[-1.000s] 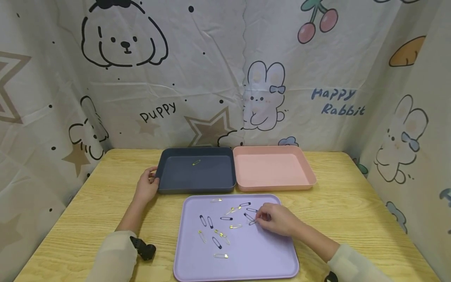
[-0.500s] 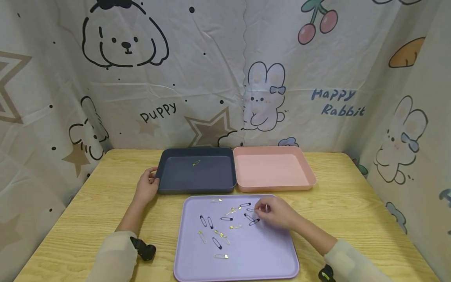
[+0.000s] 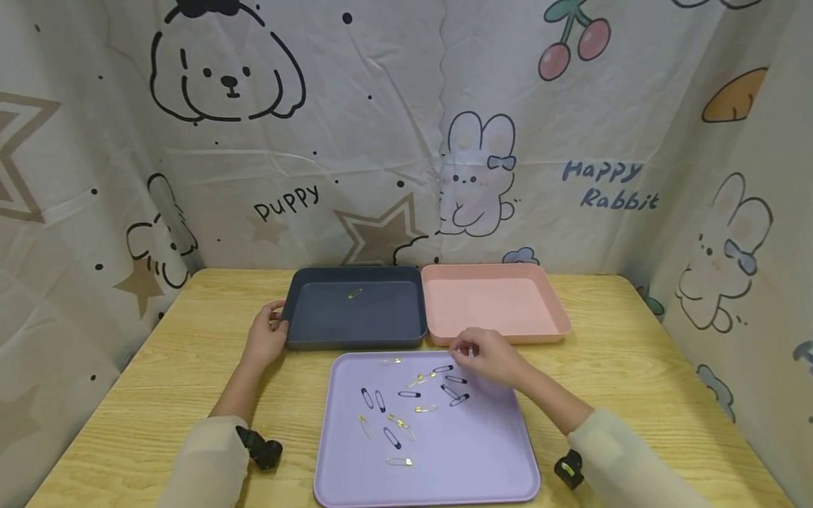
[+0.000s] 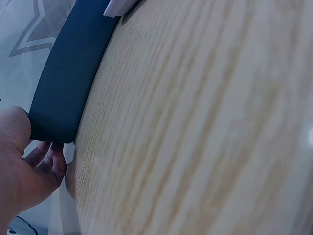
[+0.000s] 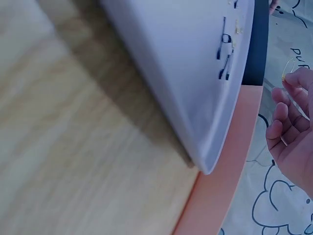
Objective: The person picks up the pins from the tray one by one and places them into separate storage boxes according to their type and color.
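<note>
My left hand (image 3: 265, 334) grips the left end of the dark blue tray (image 3: 356, 340), its thumb and curled fingers at the tray's corner in the left wrist view. Between thumb and fingertip, my right hand (image 3: 488, 355) pinches a gold safety pin (image 5: 284, 74), best seen in the right wrist view. That hand is raised over the far right corner of the lilac tray (image 3: 483, 458), overlapping the pink tray's front edge. Several black safety pins (image 3: 392, 437) and gold safety pins (image 3: 399, 462) lie scattered on the lilac tray. One gold safety pin (image 3: 355, 293) lies in the dark blue tray.
The pink tray (image 3: 495, 303) stands right beside the dark blue one, both behind the lilac tray. All three rest on a wood-grain table (image 3: 635, 367). A printed curtain (image 3: 381, 141) hangs behind and along both sides.
My right hand has moved up and slightly left, from among the pins to the lilac tray's far edge, carrying the gold safety pin. The left hand has stayed at the dark blue tray.
</note>
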A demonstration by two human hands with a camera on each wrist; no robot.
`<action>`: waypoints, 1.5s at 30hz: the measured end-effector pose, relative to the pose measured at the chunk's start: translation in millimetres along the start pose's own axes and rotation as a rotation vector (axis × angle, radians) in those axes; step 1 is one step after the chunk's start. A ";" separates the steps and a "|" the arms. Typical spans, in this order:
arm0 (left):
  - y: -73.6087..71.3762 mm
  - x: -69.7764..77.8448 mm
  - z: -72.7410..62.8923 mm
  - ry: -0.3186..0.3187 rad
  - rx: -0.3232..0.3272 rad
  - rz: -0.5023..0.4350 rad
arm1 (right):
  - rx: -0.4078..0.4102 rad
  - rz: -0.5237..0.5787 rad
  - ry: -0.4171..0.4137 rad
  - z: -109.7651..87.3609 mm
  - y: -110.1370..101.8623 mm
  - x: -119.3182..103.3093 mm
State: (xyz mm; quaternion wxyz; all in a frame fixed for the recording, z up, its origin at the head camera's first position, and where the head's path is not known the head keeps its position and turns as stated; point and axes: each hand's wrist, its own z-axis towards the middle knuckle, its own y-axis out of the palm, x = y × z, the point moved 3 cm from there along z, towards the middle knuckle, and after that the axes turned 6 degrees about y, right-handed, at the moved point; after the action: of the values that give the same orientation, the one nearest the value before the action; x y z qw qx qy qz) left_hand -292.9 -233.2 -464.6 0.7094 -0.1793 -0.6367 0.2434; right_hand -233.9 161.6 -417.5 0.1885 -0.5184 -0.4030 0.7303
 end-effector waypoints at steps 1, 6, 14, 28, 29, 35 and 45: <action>-0.2 -0.1 0.0 -0.002 0.000 0.000 | -0.001 0.002 0.001 2.9 -0.6 -1.9; -0.6 -1.1 0.3 -0.004 -0.005 -0.008 | 0.015 0.002 0.008 18.4 -1.9 -6.9; -0.1 -3.4 0.8 0.001 0.001 -0.014 | 0.014 0.013 0.039 42.1 0.6 -10.3; 0.3 -2.3 1.3 -0.009 0.005 -0.024 | 0.004 -0.015 0.028 86.3 11.9 -20.7; 0.2 -2.6 1.2 -0.007 0.007 -0.029 | 0.007 -0.012 0.024 89.8 13.0 -22.0; -1.3 -1.0 -2.7 0.065 0.032 -0.082 | 0.003 0.046 0.055 108.2 24.7 -26.3; -0.2 -2.6 1.4 0.006 -0.002 -0.056 | -0.011 -0.048 0.080 131.6 43.4 -33.8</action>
State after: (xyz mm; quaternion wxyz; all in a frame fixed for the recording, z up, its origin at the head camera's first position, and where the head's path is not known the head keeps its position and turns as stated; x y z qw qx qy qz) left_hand -294.5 -234.9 -466.5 0.7175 -0.1627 -0.6398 0.2221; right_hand -334.2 60.2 -413.0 0.2188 -0.5385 -0.4115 0.7019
